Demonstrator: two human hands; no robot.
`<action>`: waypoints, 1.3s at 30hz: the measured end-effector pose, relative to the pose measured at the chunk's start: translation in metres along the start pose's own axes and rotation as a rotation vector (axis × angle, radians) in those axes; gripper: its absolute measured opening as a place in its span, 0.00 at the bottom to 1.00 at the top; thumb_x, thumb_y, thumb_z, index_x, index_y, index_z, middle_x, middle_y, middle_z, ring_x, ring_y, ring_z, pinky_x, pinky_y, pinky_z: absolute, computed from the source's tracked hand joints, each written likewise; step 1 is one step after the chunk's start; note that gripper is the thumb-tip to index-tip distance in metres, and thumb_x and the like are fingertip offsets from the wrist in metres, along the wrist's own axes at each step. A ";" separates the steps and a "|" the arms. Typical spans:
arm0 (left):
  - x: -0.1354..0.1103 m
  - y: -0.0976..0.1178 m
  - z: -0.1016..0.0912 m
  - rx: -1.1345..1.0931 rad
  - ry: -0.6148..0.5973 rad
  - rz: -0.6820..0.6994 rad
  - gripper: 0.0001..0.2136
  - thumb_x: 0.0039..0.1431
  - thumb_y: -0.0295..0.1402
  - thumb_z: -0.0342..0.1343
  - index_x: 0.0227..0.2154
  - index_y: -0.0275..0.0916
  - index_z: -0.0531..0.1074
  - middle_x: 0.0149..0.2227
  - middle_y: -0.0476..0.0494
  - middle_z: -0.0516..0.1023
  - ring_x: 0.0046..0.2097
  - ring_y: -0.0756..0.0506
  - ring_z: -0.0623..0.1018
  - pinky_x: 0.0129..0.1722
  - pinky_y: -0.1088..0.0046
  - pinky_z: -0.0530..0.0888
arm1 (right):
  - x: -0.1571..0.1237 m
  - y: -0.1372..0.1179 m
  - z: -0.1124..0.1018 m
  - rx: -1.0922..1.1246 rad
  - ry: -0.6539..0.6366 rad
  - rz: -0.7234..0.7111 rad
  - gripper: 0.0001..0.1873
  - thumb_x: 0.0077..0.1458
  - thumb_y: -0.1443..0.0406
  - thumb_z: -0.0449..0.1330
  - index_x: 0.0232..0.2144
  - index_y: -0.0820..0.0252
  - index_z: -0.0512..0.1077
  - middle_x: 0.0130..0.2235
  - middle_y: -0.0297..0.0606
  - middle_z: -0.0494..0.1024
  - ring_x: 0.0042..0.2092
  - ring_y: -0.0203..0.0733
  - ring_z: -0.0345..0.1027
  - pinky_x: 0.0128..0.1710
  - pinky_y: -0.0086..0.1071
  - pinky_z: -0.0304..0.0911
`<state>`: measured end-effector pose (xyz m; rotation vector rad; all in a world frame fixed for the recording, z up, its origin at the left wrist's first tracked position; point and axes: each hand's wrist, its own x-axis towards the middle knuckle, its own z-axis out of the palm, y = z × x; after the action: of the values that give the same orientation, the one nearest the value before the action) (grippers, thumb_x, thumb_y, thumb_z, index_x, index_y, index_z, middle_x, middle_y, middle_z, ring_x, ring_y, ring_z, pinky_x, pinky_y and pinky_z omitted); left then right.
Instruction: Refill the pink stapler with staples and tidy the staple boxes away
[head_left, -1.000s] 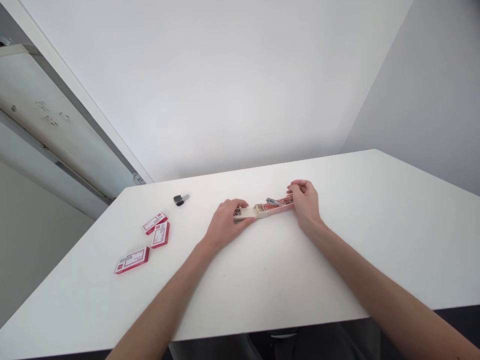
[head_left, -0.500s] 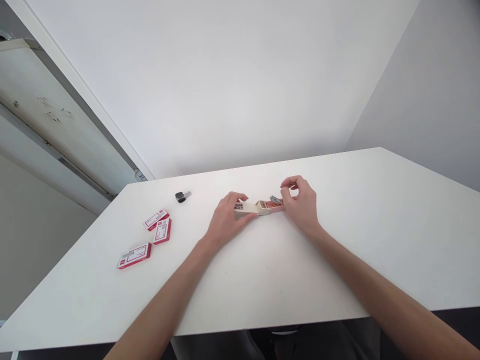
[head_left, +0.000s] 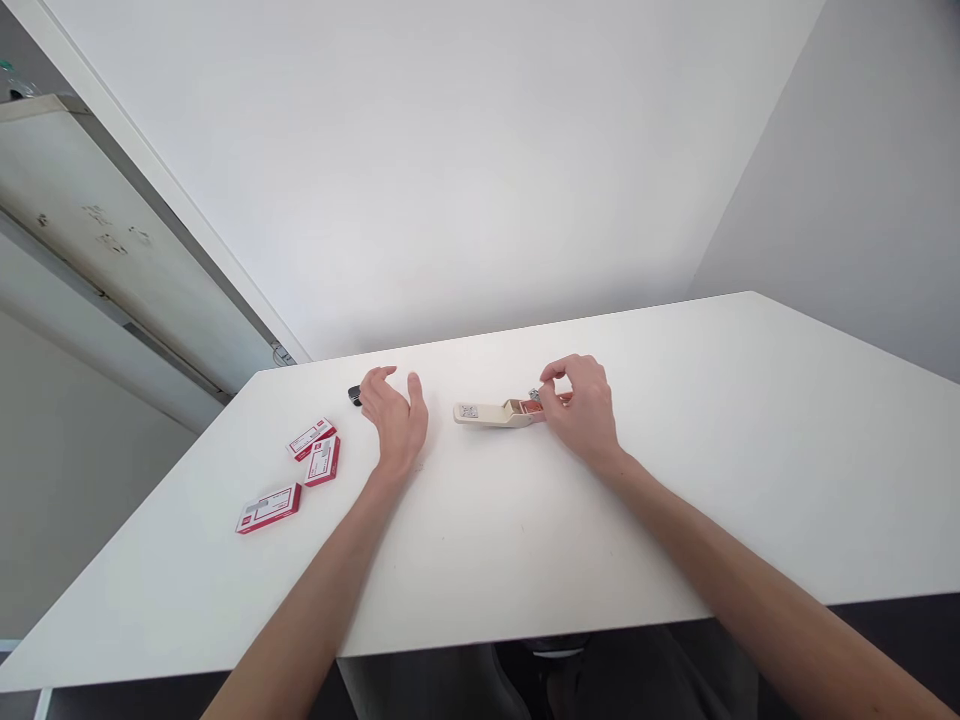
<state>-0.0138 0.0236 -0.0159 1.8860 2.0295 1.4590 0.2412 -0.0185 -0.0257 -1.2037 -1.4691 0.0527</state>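
A beige stapler point(head_left: 491, 413) lies opened flat on the white table point(head_left: 525, 530), its staple channel showing reddish at the right end. My right hand point(head_left: 581, 410) is closed in a pinch over that right end, fingertips on the channel. What the pinch holds is too small to make out. My left hand point(head_left: 395, 412) is off the stapler, open with fingers spread, hovering to the left near a small black and silver object point(head_left: 355, 396).
Three red and white staple boxes point(head_left: 311, 439) point(head_left: 324, 462) point(head_left: 268, 509) lie on the left part of the table. A white wall rises behind the far table edge. A grey panel stands at the far left.
My left hand has let go of the stapler and moved left toward the small black object. My right hand slid a little left along the stapler.
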 end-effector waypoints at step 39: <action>-0.012 -0.006 -0.012 0.402 -0.183 0.101 0.25 0.61 0.29 0.50 0.61 0.34 0.61 0.57 0.28 0.72 0.64 0.31 0.68 0.64 0.46 0.63 | 0.001 0.017 -0.004 -0.113 0.048 -0.025 0.07 0.57 0.72 0.55 0.33 0.53 0.65 0.35 0.35 0.78 0.41 0.47 0.69 0.50 0.45 0.58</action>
<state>-0.0218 0.0082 -0.0197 2.1941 2.2976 0.8958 0.2548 -0.0127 -0.0343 -1.2685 -1.4608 -0.0771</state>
